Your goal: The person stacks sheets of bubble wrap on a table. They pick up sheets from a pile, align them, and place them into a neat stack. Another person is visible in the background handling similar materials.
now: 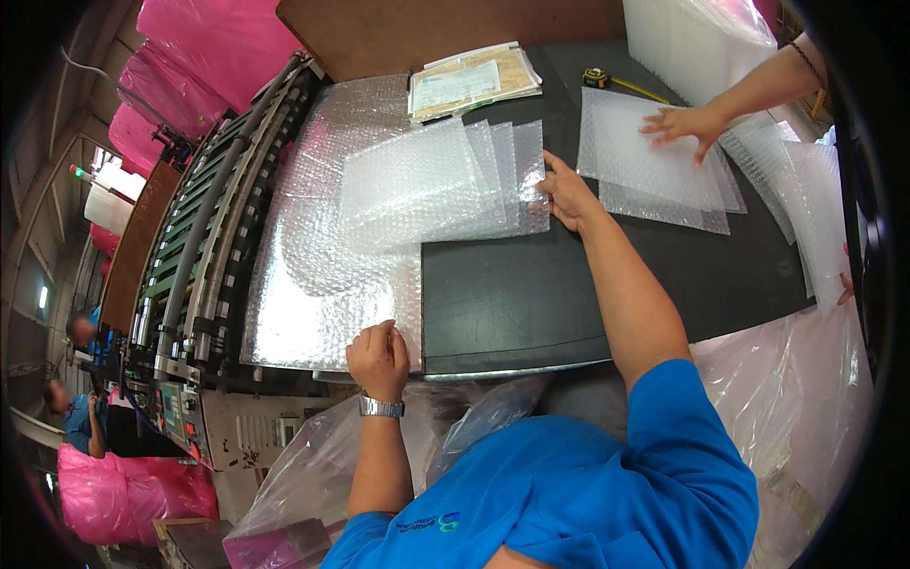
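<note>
My right hand (569, 194) pinches the right edge of a fanned stack of clear bubble wrap bags (417, 175), thumb over the edge. The stack lies partly on a large bubble wrap sheet (322, 284) that covers the left part of the dark table (512, 303). Near that sheet's front right corner, my left hand (377, 358) is curled into a loose fist, a metal watch on its wrist. I see nothing in its fingers. At the right, a co-worker's hand (684, 128) lies spread on another pile of bubble wrap bags (626, 161).
A roller machine (213, 209) borders the table on the left. Papers (474, 81) and a tape measure (595, 78) lie toward the back. More bubble wrap (815, 190) hangs over the right edge. Pink wrapped bundles (218, 43) stand at the far left.
</note>
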A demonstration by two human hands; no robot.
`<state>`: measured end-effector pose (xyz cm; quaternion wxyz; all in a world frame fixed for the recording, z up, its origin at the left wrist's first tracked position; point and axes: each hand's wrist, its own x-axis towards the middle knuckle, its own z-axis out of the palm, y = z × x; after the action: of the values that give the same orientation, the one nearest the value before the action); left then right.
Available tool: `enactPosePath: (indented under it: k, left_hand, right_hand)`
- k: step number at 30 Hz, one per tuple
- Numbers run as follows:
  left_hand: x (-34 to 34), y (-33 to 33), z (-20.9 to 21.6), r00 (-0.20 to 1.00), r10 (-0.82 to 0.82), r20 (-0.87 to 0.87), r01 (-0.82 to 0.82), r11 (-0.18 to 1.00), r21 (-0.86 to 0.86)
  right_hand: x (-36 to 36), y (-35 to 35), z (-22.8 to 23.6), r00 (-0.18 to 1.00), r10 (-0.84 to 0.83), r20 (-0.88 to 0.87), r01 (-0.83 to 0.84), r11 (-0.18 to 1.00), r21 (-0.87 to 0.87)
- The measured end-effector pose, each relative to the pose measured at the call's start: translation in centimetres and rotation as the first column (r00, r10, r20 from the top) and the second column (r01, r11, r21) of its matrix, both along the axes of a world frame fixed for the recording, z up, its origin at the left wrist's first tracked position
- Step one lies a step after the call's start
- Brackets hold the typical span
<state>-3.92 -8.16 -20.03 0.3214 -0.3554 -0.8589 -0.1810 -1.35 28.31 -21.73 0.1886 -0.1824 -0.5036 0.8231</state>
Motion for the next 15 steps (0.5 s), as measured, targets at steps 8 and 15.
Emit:
enactPosePath:
  k: [8, 15]
  left_hand:
    - [0.06, 0.05, 0.1, 1.0, -0.004, 0.0, 0.004, 1.0, -0.011]
    - [0.0, 0.0, -0.01, 1.0, 0.0, -0.019, 0.0, 1.0, -0.013]
  right_hand:
    - [0.05, 0.0, 0.02, 1.0, 0.004, -0.01, -0.004, 1.0, 0.015]
    - [0.37, -0.23, 0.49, 1.0, 0.011, -0.013, -0.011, 1.0, -0.002]
